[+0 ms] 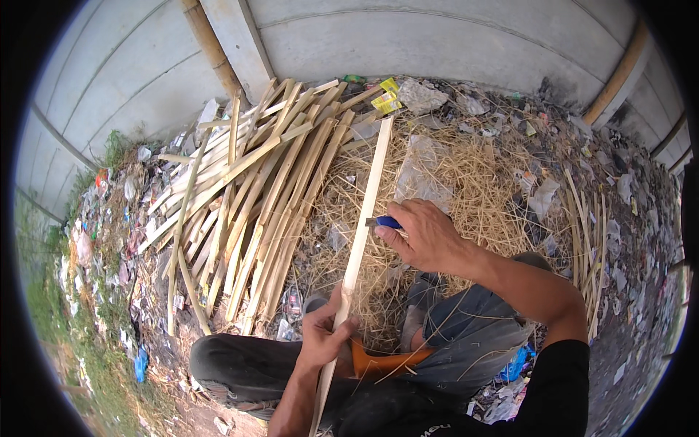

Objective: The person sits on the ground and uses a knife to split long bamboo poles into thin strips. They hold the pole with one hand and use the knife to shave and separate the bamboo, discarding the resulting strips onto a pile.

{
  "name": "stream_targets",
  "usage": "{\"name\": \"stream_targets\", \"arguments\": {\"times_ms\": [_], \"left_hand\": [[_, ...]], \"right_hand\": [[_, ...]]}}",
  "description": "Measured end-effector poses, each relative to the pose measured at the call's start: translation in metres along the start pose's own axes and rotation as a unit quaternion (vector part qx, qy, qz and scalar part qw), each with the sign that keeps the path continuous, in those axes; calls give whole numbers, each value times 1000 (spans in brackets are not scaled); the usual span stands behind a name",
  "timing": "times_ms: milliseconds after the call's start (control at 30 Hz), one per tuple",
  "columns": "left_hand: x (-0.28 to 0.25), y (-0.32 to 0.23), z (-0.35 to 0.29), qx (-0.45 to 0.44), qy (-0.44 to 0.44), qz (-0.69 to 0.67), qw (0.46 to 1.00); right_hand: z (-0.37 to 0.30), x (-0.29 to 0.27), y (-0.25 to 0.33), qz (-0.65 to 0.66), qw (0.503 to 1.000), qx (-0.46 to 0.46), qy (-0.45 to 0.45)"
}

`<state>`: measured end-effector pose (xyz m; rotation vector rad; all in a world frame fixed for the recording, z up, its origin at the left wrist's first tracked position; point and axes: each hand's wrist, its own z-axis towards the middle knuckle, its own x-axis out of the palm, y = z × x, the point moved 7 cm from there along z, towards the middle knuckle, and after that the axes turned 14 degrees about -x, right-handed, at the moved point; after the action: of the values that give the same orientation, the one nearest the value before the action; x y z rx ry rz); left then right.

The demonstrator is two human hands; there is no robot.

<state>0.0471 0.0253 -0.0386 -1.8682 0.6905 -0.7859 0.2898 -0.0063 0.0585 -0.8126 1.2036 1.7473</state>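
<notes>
My left hand [326,329] is closed around the lower part of a long, pale bamboo strip [372,186]. The strip slants up and away from my lap, its far end over the shavings. In my right hand [429,234] is a small knife [389,221] with a blue handle, gripped in closed fingers. Its short blade meets the strip around mid-length, above my left hand. Much of the handle is hidden by my fingers. Thin, curly bamboo shavings [480,178] lie heaped on the ground beyond and beneath my hands.
A large pile of bamboo strips [273,193] lies to the left, by a grey panel wall [422,44]. Thinner strips [586,240] lie at the right. Between my bent legs is an orange object [386,362]. Scattered litter and a stone [422,95] surround the spot.
</notes>
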Motion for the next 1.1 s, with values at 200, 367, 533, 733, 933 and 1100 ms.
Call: {"name": "stream_targets", "arguments": {"times_ms": [200, 367, 533, 733, 933, 1100], "left_hand": [[7, -3, -6, 20, 13, 81, 996], [2, -2, -3, -11, 4, 73, 997], [6, -8, 0, 38, -6, 146, 989], [0, -3, 0, 10, -12, 105, 994], [12, 5, -7, 50, 17, 191, 980], [5, -33, -28, 78, -19, 203, 976]], "right_hand": [[16, -43, -63, -17, 994, 105, -39], [0, -3, -13, 51, 999, -6, 8], [15, -35, -80, 44, 991, 124, -12], [4, -4, -27, 44, 999, 4, 9], [2, -80, -160, 52, 954, 195, -223], [-18, -106, -191, 181, 892, 232, -342]]}}
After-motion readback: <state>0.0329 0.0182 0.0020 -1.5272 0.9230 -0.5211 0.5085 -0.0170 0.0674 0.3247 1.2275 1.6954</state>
